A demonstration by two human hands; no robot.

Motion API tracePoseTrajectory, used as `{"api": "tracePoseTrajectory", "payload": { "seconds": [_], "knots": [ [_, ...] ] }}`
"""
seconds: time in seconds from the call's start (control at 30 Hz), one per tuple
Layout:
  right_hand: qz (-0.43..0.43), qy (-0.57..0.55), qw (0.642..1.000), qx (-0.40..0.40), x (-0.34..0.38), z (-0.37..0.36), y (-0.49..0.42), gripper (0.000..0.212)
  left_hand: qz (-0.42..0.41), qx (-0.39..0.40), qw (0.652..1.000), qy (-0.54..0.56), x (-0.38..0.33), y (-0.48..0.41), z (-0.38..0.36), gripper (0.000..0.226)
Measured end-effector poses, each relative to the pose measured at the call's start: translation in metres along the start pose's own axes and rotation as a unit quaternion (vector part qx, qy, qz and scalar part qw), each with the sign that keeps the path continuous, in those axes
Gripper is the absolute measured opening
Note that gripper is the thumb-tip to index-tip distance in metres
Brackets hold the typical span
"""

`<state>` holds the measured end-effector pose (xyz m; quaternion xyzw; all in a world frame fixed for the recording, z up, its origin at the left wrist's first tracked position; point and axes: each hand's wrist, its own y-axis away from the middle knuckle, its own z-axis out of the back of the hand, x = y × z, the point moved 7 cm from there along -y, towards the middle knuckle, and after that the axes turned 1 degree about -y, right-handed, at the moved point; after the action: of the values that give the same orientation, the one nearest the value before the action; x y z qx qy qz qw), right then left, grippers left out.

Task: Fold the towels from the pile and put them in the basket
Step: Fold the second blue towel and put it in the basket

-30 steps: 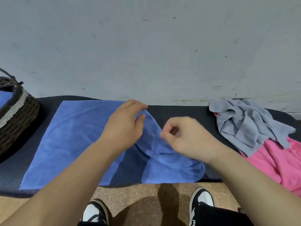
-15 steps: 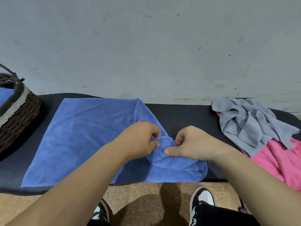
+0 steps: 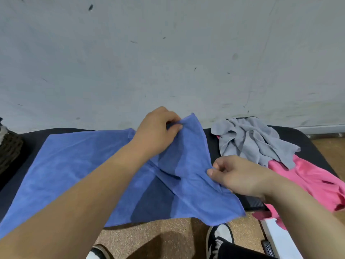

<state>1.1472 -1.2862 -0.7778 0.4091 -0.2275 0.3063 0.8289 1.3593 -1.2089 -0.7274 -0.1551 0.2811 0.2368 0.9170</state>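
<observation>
- Big pale wall [image 3: 168,53] fills the whole far half, scuffed and speckled with dark marks.
- Here's the blue towel [image 3: 74,165], spread across the left and middle of the mat. Its right part is lifted and creased, and the left forearm hides a wide strip of it. The near edge hangs over the mat's near side.
- The black mat [image 3: 308,146] shows only at the edges, mostly buried under cloth, and its left end runs out of view.
- The pile sits on the right. The pink towel [image 3: 308,180] is underneath, trailing off the near edge and cut by the right border.
- The grey towel [image 3: 250,139] lies crumpled on top of it, at the far side, just beside the blue one.
- Cork-look floor [image 3: 149,238] shows near us, partly in shadow.
- The left hand [image 3: 156,131] pinches the blue towel's far right corner between thumb and curled fingers, holding it up against the wall.
- The right hand [image 3: 239,176] has its fingers curled and pinches the towel's right edge. The knuckles hide exactly how much cloth is held.
- The basket [image 3: 10,150] is at far left, dark wicker, barely a sliver, contents out of view.
- A black-and-white shoe [image 3: 220,238] is down near us, and a second is clipped by the bottom edge.
</observation>
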Motion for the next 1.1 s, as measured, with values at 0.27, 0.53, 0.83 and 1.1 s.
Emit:
{"api": "tracePoseTrajectory", "payload": {
  "seconds": [0.27, 0.53, 0.83, 1.1],
  "knots": [
    [-0.077, 0.097, 0.99, -0.067, -0.043, 0.02, 0.0, 0.029, 0.048, 0.099, 0.994, -0.027, -0.014, 0.009, -0.047, 0.057],
    [0.101, 0.161, 0.973, -0.131, -0.014, 0.002, -0.031, 0.044, 0.141, 0.204, 0.951, -0.186, 0.044, 0.093, -0.063, 0.088],
    [0.054, 0.179, 0.968, -0.165, -0.011, 0.003, -0.054, 0.036, 0.163, 0.202, 0.94, -0.219, 0.063, 0.101, -0.079, 0.101],
    [0.088, 0.06, 0.938, -0.329, 0.0, 0.039, -0.044, 0.014, 0.143, 0.192, 0.946, -0.218, 0.057, 0.094, -0.074, 0.096]
  ]
}}
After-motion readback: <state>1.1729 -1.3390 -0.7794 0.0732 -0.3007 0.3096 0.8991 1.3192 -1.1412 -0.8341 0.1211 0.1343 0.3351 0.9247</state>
